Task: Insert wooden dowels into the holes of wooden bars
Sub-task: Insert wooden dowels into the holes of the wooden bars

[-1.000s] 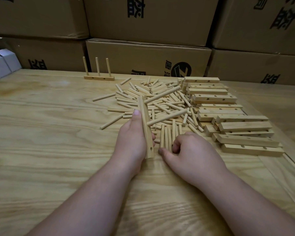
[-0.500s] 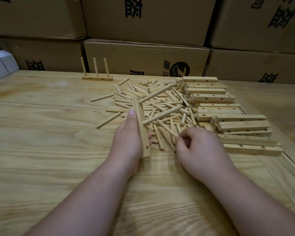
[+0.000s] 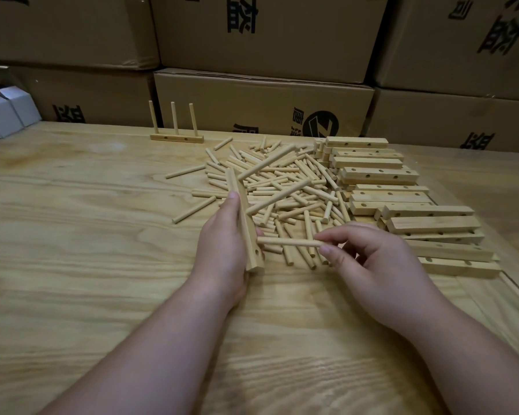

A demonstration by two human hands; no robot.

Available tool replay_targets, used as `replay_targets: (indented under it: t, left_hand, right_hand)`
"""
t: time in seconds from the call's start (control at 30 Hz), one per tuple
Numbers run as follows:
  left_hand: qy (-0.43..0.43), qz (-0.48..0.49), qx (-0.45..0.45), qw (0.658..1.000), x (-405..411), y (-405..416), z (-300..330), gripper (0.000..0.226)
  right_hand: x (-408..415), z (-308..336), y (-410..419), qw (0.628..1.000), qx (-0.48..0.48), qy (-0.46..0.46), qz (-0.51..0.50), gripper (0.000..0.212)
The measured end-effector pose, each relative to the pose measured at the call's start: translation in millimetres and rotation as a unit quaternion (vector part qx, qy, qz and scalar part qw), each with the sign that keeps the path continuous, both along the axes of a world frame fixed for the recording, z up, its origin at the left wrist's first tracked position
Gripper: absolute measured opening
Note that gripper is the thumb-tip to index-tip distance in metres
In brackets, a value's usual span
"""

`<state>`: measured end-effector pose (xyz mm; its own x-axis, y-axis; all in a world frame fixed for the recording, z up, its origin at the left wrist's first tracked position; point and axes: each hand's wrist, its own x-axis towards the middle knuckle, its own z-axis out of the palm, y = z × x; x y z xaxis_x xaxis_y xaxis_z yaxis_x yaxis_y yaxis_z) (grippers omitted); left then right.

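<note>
- While the left hand (image 3: 222, 244) grips the wooden bar (image 3: 246, 226) on edge, fingers wrapped behind it & thumb side toward the camera, the right hand (image 3: 369, 265) pinches one dowel (image 3: 288, 242) btw thumb & fingertips, at its right end.
- Dowel lies roughly level, its free tip at the bar's right face, just above the visible hole (image 3: 257, 252) near the bar's near end. Can't tell if the tip is in a hole yet or only touching wood.
- Bar's near end rests on or just over the table (image 3: 102, 235); far end points up into the dowel pile (image 3: 282, 187).
- Judgement, step in hand: seating the 1st dowel in this bar.
- To do it well: keep the dowel square to the bar face, not angled; find the hole w/ the tip, then push straight along the dowel's axis.
- A pinch closer to the tip would prob. give better aim; a grip at the far end lets it wobble.
- Left hand should brace the bar firmly so it doesn't roll or slide away under the push.
- Risk: loose dowels under the bar could tip it.
- Ref for the result: finished bar (image 3: 176, 138) w/ 3 upright dowels stands at the table's back; spare bars (image 3: 402, 205) are stacked to the right, cardboard boxes (image 3: 264, 106) behind.
</note>
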<state>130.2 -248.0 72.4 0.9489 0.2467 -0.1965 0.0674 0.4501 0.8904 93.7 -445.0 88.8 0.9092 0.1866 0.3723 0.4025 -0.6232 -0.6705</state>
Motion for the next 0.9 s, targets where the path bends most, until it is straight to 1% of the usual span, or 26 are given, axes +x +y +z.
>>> replay_targets:
  t: [0.2,0.33,0.47,0.73,0.83,0.9]
  left_hand:
    - [-0.020,0.015,0.023,0.999,1,-2,-1,0.041]
    - [-0.031,0.020,0.047,0.998,-2,-3,2,0.036]
    - [-0.031,0.023,0.051,0.998,-4,-4,4,0.037]
    - [-0.032,0.015,0.053,0.998,-7,-4,6,0.042]
    - [-0.044,0.003,0.067,0.997,-8,-5,6,0.042]
    - [-0.059,-0.005,0.084,0.995,-8,-6,5,0.043]
  right_hand:
    - [-2,5,-4,1.000,-0.009,-0.010,0.022,0.019]
    - [-5,8,-5,0.999,0.000,-0.016,0.037,0.023]
    - [-7,11,-6,0.999,-0.006,-0.027,0.046,0.025]
    - [-8,12,-3,0.999,-0.023,-0.015,0.034,0.021]
    - [-10,14,-2,0.999,-0.014,-0.012,0.042,0.015]
    - [-12,15,-1,0.999,-0.001,-0.010,0.045,0.016]
